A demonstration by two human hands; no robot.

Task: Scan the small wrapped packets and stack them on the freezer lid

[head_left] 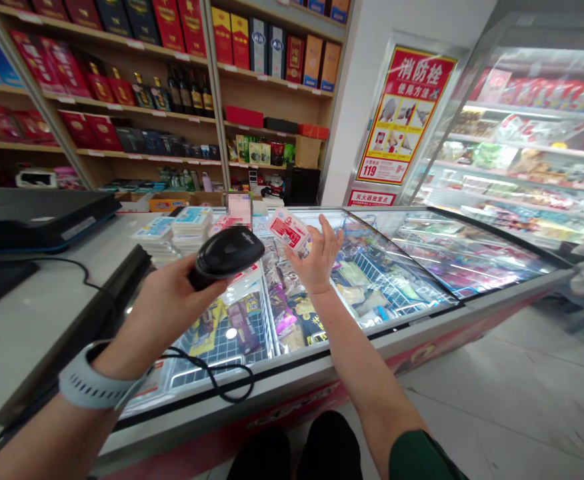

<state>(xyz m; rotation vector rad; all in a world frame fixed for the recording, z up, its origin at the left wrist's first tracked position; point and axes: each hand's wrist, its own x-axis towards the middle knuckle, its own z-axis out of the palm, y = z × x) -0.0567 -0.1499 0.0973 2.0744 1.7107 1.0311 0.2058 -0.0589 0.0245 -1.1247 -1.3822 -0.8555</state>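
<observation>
My left hand (177,303), with a pale blue band at its wrist, is closed round the handle of a black barcode scanner (228,255). The scanner's head points right, and a black cable loops below. To its right, my right hand (317,257) pinches the edge of a small white and red package (289,230) between thumb and fingers, its other fingers raised. The printed side of the package faces me. Both hands are above the glass top of a chest freezer (392,330). Stacks of flat white packages (191,223) lie behind the scanner.
A grey counter (72,280) with a black device (37,217) stands at the left. Bagged goods and wire baskets (372,273) fill the freezer. Shelves of boxes and bottles (187,93) stand behind, and a lit display cooler (532,147) at the right.
</observation>
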